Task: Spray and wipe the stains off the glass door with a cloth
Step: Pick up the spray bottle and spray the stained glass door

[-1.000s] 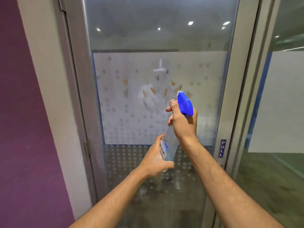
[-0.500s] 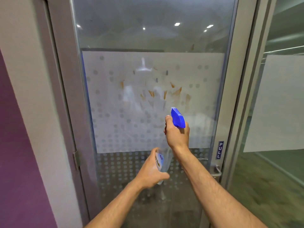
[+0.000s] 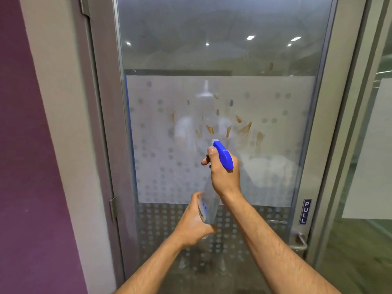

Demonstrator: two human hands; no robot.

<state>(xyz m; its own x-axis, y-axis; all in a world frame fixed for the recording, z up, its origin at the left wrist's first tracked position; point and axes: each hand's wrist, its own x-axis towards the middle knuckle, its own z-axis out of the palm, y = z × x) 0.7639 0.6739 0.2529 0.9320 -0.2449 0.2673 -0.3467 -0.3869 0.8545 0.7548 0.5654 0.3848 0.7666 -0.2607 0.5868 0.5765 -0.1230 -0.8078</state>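
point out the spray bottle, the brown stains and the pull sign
spray bottle (image 3: 223, 155), head view, on its blue trigger head
brown stains (image 3: 245, 130), head view, on the largest smear on the frosted glass
pull sign (image 3: 305, 211), head view, on the lettering

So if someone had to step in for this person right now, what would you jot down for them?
Right hand: gripping the neck of the spray bottle, blue spray head aimed at the glass door.
Left hand: holding the bottle's clear body from below.
Stains: brownish-orange smears spread across the frosted panel, just above the nozzle.
Cloth: not in view.
Done: bottle raised and pointed at the stains. I cannot tell whether any spray has landed.
Left: spray the smears, find the cloth, wipe the glass clean.
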